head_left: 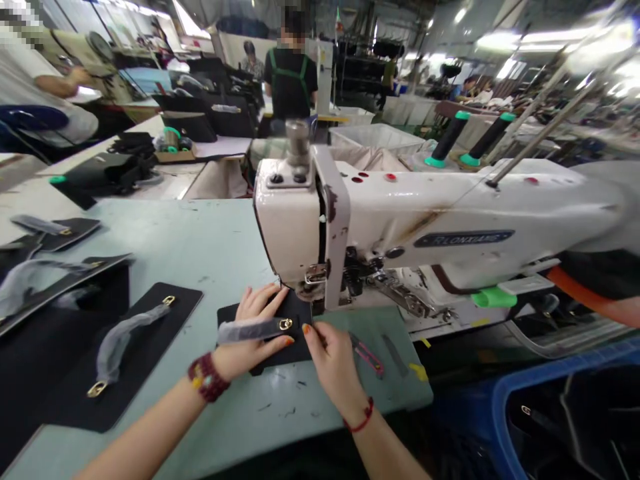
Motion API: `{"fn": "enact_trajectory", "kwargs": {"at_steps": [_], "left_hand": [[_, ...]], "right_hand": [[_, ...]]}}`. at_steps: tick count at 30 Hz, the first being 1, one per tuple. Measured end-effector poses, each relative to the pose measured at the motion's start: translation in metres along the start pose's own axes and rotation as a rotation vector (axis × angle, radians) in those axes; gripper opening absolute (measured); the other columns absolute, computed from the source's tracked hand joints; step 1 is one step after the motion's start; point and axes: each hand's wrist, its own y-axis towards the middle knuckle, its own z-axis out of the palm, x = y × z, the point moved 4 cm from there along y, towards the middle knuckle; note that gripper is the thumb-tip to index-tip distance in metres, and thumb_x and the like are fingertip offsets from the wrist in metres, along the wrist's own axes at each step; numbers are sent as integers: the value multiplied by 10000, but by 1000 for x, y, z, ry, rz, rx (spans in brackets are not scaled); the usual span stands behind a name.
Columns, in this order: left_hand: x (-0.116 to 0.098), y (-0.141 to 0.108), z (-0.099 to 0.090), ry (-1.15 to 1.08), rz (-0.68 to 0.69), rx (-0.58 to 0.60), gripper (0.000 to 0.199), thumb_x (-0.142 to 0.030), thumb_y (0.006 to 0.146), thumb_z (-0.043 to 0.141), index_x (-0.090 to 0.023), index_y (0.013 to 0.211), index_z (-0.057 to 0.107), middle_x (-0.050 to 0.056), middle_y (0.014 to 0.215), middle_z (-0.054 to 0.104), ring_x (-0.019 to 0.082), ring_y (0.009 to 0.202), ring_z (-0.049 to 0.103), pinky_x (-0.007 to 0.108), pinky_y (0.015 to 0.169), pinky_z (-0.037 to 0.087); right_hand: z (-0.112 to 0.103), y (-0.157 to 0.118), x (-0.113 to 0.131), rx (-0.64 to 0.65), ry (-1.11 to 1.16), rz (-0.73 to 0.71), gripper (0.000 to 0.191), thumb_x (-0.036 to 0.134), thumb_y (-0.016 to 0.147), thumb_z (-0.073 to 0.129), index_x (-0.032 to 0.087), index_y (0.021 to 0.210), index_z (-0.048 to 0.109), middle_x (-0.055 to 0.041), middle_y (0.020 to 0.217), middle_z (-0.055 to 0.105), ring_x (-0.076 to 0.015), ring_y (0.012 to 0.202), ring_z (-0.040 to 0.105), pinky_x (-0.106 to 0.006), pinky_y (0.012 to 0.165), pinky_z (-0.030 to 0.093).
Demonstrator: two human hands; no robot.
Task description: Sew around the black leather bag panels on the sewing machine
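A black bag panel (297, 350) lies flat on the table under the needle end of a white sewing machine (290, 223). Across it runs a handle (247, 330) in clear plastic wrap, with a gold ring at its right end. My left hand (239, 357) rests on the panel, fingers and thumb spread to either side of the handle. At the panel's right edge, the thumb and fingers of my right hand (333, 360) are closed on the material. The machine head partly hides the panel's far edge.
Black panels with wrapped handles (150, 353) lie at left. Right of my right hand are a pink cutter (369, 357) and a dark blade (395, 355). A blue bin (495, 427) with black pieces stands at lower right. Other people work farther back.
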Motion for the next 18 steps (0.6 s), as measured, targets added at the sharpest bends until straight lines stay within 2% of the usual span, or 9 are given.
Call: {"fn": "enact_trajectory", "kwargs": {"at_steps": [1,3,5,7,11,14,18], "left_hand": [[0,10,-9,2,19,59,733,-584,932,532,-245,1544,314,167,1435,497,361,1322,479,575,1126,370],[-3,21,-30,36,11,166,623,-583,930,539,-246,1451,484,138,1334,567,318,1171,557,492,1011,468],[-11,25,-48,94,-13,221,521,-576,935,535,-260,1344,602,117,1313,587,309,1119,562,477,964,477],[-19,26,-59,116,-10,242,460,-568,946,521,-268,1266,658,104,1320,590,307,1120,555,478,969,467],[-25,29,-60,116,-3,221,447,-553,962,495,-248,1240,667,115,1271,619,304,1089,559,469,931,480],[-22,31,-58,126,4,186,453,-543,972,478,-237,1263,642,119,1244,632,299,1052,574,465,892,492],[-17,36,-58,145,1,145,418,-524,988,435,-228,1183,657,112,1215,638,287,1046,588,448,887,495]], "right_hand": [[2,-1,-1,-1,31,34,450,432,1007,461,162,651,516,-3,590,533,-113,535,481,-231,506,282],[5,-4,-4,35,143,121,451,466,1001,438,164,677,523,3,565,516,-114,497,511,-215,478,300],[7,-7,-6,75,250,197,469,513,991,426,166,694,530,9,530,505,-117,456,524,-204,449,320],[7,-9,-6,81,302,235,491,551,978,436,169,683,524,9,503,506,-113,431,508,-200,437,324],[7,-8,-5,90,330,251,524,585,967,445,168,660,520,-2,500,524,-110,431,504,-198,432,320],[8,-4,-6,83,334,250,525,586,962,455,170,644,504,-1,500,519,-108,438,505,-198,437,323],[10,5,-10,64,372,255,503,584,953,479,173,666,508,8,515,518,-102,445,489,-196,445,343]]}}
